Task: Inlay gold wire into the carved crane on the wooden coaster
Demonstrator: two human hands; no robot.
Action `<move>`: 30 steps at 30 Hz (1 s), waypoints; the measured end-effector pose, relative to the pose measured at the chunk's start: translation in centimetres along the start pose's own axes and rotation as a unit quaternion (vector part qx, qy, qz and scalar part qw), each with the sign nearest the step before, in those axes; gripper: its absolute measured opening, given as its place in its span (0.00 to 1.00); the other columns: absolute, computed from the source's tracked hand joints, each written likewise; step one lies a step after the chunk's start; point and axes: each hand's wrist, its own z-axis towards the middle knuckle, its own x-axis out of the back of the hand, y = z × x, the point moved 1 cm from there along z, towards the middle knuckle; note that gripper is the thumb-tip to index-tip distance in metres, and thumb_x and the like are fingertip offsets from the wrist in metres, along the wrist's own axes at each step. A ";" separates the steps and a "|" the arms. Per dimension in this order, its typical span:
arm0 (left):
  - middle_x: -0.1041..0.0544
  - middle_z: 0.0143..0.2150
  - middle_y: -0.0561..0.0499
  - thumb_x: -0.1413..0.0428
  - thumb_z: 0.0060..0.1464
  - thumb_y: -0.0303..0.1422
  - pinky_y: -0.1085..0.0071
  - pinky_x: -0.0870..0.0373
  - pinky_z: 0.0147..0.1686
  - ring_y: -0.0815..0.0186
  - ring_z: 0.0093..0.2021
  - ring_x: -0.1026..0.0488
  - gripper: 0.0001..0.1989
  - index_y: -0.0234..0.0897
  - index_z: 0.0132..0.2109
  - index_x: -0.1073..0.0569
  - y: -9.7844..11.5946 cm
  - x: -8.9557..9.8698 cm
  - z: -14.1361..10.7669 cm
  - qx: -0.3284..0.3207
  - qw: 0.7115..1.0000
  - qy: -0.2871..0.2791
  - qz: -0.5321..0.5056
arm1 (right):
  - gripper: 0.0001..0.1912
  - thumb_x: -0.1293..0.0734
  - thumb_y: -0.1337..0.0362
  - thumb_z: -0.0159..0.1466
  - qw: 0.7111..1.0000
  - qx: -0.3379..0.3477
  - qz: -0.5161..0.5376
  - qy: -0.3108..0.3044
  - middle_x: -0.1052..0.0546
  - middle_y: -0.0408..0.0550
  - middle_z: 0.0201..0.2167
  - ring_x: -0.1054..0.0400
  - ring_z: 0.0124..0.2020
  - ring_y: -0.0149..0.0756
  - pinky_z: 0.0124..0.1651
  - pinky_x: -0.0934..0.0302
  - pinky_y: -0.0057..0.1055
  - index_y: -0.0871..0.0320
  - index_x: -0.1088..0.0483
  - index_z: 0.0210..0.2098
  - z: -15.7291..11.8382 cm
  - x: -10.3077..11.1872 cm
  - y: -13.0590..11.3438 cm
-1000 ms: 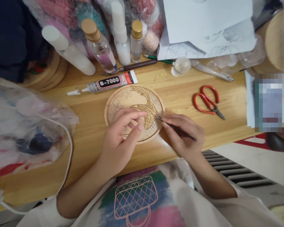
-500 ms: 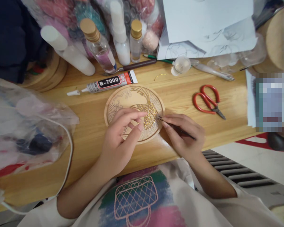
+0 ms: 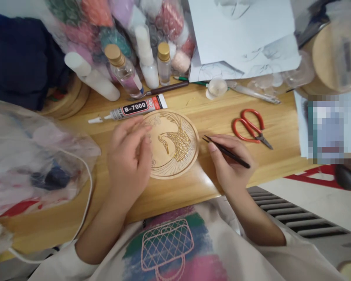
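Note:
On the desk lies a round wooden plaque point(image 3: 166, 171) with a line-drawn bird; gold wire fills the bird's neck and scaly body. My left hand point(image 3: 127, 156) is over the plaque's left edge, covering part of it. Its fingers are loosely curved and somewhat blurred, the thumb apart from them, with nothing visible in between. Just off the plaque's right edge, my right hand point(image 3: 234, 162) grips black tweezers point(image 3: 229, 152). Their tips point left, slightly parted, with nothing discernible between them. A glue tube marked B-7000 point(image 3: 139, 107) lies behind the plaque.
Red-handled cutters point(image 3: 250, 127) lie right of my right hand. Bottles, including a gold-capped one point(image 3: 164, 64), stand at the back beside papers point(image 3: 245, 35). A dark-handled tool point(image 3: 169, 88) and a short gold wire point(image 3: 190, 101) lie behind. A plastic bag point(image 3: 46, 156) and white cable point(image 3: 89, 175) occupy the left.
Both hands have drawn apart: my left hand moved left and the tweezers moved off the plaque to the right. The bird's head and neck are now uncovered. The camera view shifted slightly.

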 end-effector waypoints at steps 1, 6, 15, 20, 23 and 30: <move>0.26 0.58 0.43 0.50 0.65 0.28 0.57 0.37 0.65 0.60 0.60 0.30 0.13 0.33 0.50 0.24 -0.5 -0.1 0.2 0.001 1.000 0.003 0.020 | 0.09 0.27 0.70 0.60 1.000 -0.004 0.007 -0.003 0.18 0.43 0.36 0.23 0.40 0.33 0.44 0.26 0.34 0.51 0.22 0.39 0.0 0.0 0.1; 0.25 0.58 0.46 0.52 0.64 0.30 0.54 0.35 0.63 0.58 0.60 0.29 0.14 0.39 0.50 0.24 -2.6 -0.8 0.8 0.015 0.999 -0.012 0.048 | 0.06 0.28 0.68 0.62 0.998 -0.043 0.052 -0.006 0.18 0.44 0.36 0.23 0.39 0.32 0.42 0.26 0.30 0.53 0.22 0.39 -0.1 0.0 0.4; 0.22 0.46 0.43 0.52 0.62 0.34 0.53 0.28 0.51 0.54 0.50 0.25 0.14 0.38 0.47 0.24 -1.6 0.3 1.0 0.062 0.986 -0.084 0.131 | 0.03 0.28 0.64 0.60 0.988 -0.103 0.108 0.023 0.17 0.45 0.32 0.21 0.35 0.33 0.40 0.24 0.30 0.55 0.23 0.35 -0.2 -0.1 0.7; 0.22 0.43 0.41 0.52 0.62 0.37 0.54 0.27 0.42 0.53 0.40 0.24 0.17 0.34 0.49 0.24 -0.4 1.0 -0.6 0.079 0.971 -0.149 0.172 | 0.05 0.28 0.62 0.60 0.984 -0.132 0.119 0.033 0.17 0.45 0.33 0.21 0.36 0.34 0.41 0.24 0.30 0.55 0.24 0.35 -1.1 0.7 0.4; 0.22 0.43 0.40 0.54 0.62 0.37 0.56 0.28 0.41 0.53 0.41 0.24 0.18 0.33 0.49 0.25 -0.4 0.9 -2.1 0.083 0.968 -0.164 0.173 | 0.04 0.27 0.64 0.60 0.981 -0.143 0.123 0.036 0.17 0.44 0.33 0.21 0.36 0.33 0.40 0.24 0.28 0.55 0.24 0.35 -1.7 1.1 0.2; 0.22 0.35 0.48 0.53 0.61 0.38 0.66 0.30 0.32 0.60 0.32 0.24 0.23 0.33 0.60 0.33 0.4 1.5 -5.2 0.112 0.963 -0.211 0.124 | 0.03 0.29 0.64 0.60 0.985 -0.128 0.119 0.002 0.17 0.44 0.32 0.21 0.35 0.33 0.40 0.24 0.30 0.55 0.24 0.35 -1.2 0.9 -0.1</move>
